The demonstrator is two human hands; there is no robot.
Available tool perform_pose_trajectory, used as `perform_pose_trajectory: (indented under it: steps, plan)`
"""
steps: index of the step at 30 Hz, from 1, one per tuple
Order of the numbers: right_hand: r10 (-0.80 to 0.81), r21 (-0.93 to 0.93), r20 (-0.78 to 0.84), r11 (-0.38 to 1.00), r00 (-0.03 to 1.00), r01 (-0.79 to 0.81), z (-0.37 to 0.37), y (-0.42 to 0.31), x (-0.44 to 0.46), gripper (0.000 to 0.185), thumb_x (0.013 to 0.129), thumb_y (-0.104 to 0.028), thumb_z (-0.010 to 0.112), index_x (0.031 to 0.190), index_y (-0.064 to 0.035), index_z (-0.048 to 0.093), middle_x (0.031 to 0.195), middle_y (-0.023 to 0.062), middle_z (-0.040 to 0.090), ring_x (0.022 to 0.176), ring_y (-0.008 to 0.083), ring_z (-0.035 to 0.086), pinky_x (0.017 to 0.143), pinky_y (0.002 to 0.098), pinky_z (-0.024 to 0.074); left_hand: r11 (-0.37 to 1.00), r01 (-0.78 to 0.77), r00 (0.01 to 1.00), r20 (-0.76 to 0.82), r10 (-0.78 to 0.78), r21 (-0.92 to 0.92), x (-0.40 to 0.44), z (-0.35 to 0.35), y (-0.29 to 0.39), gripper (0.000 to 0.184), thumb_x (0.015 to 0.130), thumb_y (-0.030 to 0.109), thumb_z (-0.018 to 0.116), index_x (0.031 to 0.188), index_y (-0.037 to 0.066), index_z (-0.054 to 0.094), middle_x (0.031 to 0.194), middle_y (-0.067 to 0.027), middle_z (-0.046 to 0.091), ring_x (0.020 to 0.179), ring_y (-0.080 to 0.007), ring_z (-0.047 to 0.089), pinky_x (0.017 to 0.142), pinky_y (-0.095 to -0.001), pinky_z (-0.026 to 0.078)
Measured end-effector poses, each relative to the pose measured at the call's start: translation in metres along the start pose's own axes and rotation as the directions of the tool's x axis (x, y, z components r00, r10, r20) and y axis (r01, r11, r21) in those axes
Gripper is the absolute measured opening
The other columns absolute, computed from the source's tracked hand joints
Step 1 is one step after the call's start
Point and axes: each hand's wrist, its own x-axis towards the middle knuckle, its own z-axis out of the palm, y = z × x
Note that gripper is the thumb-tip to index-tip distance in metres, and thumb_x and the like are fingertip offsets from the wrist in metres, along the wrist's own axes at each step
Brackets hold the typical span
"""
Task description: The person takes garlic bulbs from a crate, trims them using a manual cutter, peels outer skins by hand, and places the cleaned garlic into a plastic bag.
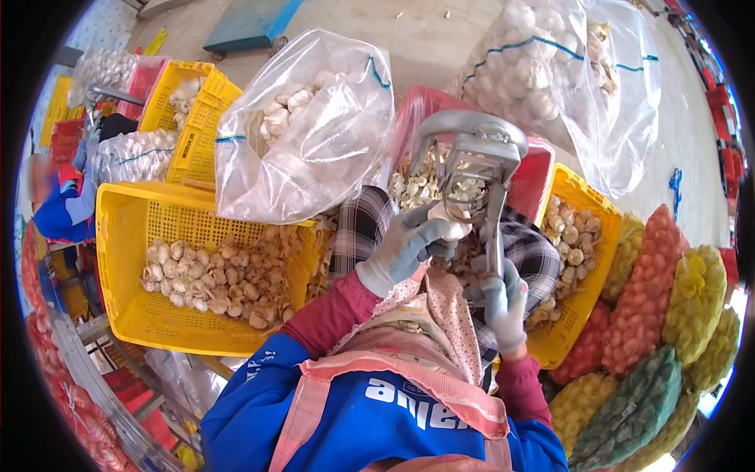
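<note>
My left hand (405,248), in a grey glove, is closed around a garlic bulb (450,223). It holds the bulb at the lower side of a grey metal lever cutter (481,134). My right hand (505,305), gloved too, wraps round the cutter's long handle (495,244). Loose garlic scraps (417,185) lie in a red crate (533,177) behind and under the cutter. The exact contact between bulb and blade is hard to make out.
To the left stands a yellow crate (110,275) of garlic bulbs, another yellow crate (602,206) to the right. Clear plastic bags (314,157) of bulbs stand ahead. Filled mesh sacks (641,283) are piled at right. A co-worker's blue sleeve (67,212) shows at far left.
</note>
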Motion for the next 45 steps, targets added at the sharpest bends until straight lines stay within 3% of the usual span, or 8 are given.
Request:
perform_pose_trajectory:
  steps: [11, 23, 27, 33, 34, 38, 42, 45]
  plan:
    - [-0.762, -0.691, 0.019, 0.458, 0.648, 0.559, -0.009, 0.047, 0.027, 0.053, 0.083, -0.008, 0.066, 0.133, 0.0027, 0.054, 0.124, 0.0235, 0.063, 0.110, 0.0405, 0.064, 0.094, 0.0416, 0.0514, 0.992, -0.121, 0.978, 0.175, 0.111, 0.045, -0.018, -0.020, -0.008, 0.052, 0.092, 0.036, 0.069, 0.130, 0.002, 0.059, 0.104, -0.0050, 0.067, 0.082, -0.0099, 0.064, 0.071, -0.0244, 0.054]
    - [0.098, 0.433, -0.042, 0.899, 0.994, -0.070, 0.018, 0.059, -0.019, 0.043, 0.099, -0.039, 0.052, 0.122, -0.0028, 0.058, 0.099, 0.0060, 0.065, 0.084, 0.0152, 0.067, 0.070, 0.0274, 0.0551, 0.916, -0.241, 0.970, 0.077, 0.229, 0.322, -0.041, -0.011, -0.065, 0.019, 0.096, 0.007, 0.058, 0.106, -0.005, 0.069, 0.084, -0.0069, 0.070, 0.070, -0.0110, 0.064, 0.057, -0.0240, 0.050]
    - [0.216, 0.630, -0.070, 0.767, 0.974, -0.125, 0.003, 0.083, -0.019, 0.063, 0.094, -0.068, 0.047, 0.114, -0.0092, 0.059, 0.087, 0.0055, 0.067, 0.073, 0.0192, 0.069, 0.063, 0.0317, 0.0572, 0.232, -0.393, 0.872, 0.281, 0.402, 0.890, -0.037, -0.052, -0.047, 0.044, 0.091, 0.010, 0.064, 0.133, 0.001, 0.057, 0.123, -0.0152, 0.066, 0.107, -0.0258, 0.066, 0.090, -0.0332, 0.054]
    - [0.303, 0.640, 0.097, 0.711, 0.948, -0.292, 0.022, 0.074, -0.028, 0.065, 0.097, -0.068, 0.035, 0.107, -0.0096, 0.061, 0.073, 0.0027, 0.064, 0.060, 0.0147, 0.065, 0.051, 0.0255, 0.0502, 0.309, -0.612, 0.790, 0.547, 0.275, 0.728, -0.041, -0.025, -0.041, 0.068, 0.091, 0.011, 0.068, 0.150, 0.001, 0.035, 0.130, -0.0145, 0.060, 0.120, -0.0204, 0.056, 0.099, -0.0310, 0.046]
    - [0.323, 0.651, 0.047, 0.708, 0.945, -0.274, 0.036, 0.065, -0.027, 0.068, 0.097, -0.069, 0.033, 0.101, -0.0080, 0.064, 0.068, 0.0027, 0.064, 0.056, 0.0129, 0.062, 0.049, 0.0246, 0.0486, 0.790, -0.309, 0.902, 0.426, 0.067, 0.530, -0.043, -0.016, -0.052, 0.062, 0.094, 0.010, 0.066, 0.148, 0.000, 0.038, 0.122, -0.0093, 0.062, 0.112, -0.0151, 0.058, 0.095, -0.0285, 0.048]
    - [-0.211, -0.316, -0.165, 0.937, 0.963, 0.151, 0.015, 0.090, -0.014, 0.043, 0.103, -0.032, 0.047, 0.076, -0.0023, 0.064, 0.060, 0.0084, 0.063, 0.051, 0.0170, 0.063, 0.049, 0.0292, 0.0476, 0.864, -0.283, 0.943, 0.287, 0.170, 0.416, -0.042, -0.017, -0.057, 0.058, 0.088, 0.007, 0.073, 0.139, -0.001, 0.047, 0.126, -0.0066, 0.058, 0.111, -0.0133, 0.058, 0.096, -0.0269, 0.048]
    - [-0.310, -0.178, -0.094, 0.940, 0.946, 0.291, 0.011, 0.040, -0.020, 0.041, 0.088, -0.011, 0.069, 0.126, -0.0001, 0.058, 0.089, 0.0078, 0.071, 0.078, 0.0086, 0.066, 0.069, 0.0261, 0.0542, 0.850, -0.266, 0.962, 0.187, 0.201, 0.455, -0.042, -0.024, -0.058, 0.054, 0.077, 0.010, 0.083, 0.125, 0.002, 0.061, 0.117, -0.0072, 0.067, 0.108, -0.0152, 0.063, 0.092, -0.0306, 0.052]
    - [-0.412, -0.644, 0.098, 0.668, 0.906, 0.373, 0.017, 0.040, -0.011, 0.045, 0.077, -0.025, 0.078, 0.116, -0.0054, 0.067, 0.093, 0.0163, 0.068, 0.083, 0.0347, 0.067, 0.076, 0.0371, 0.0544, 0.228, -0.452, 0.836, 0.321, 0.445, 0.862, -0.042, -0.018, -0.054, 0.059, 0.068, 0.023, 0.087, 0.119, 0.003, 0.065, 0.111, -0.0148, 0.068, 0.105, -0.0238, 0.065, 0.090, -0.0357, 0.051]
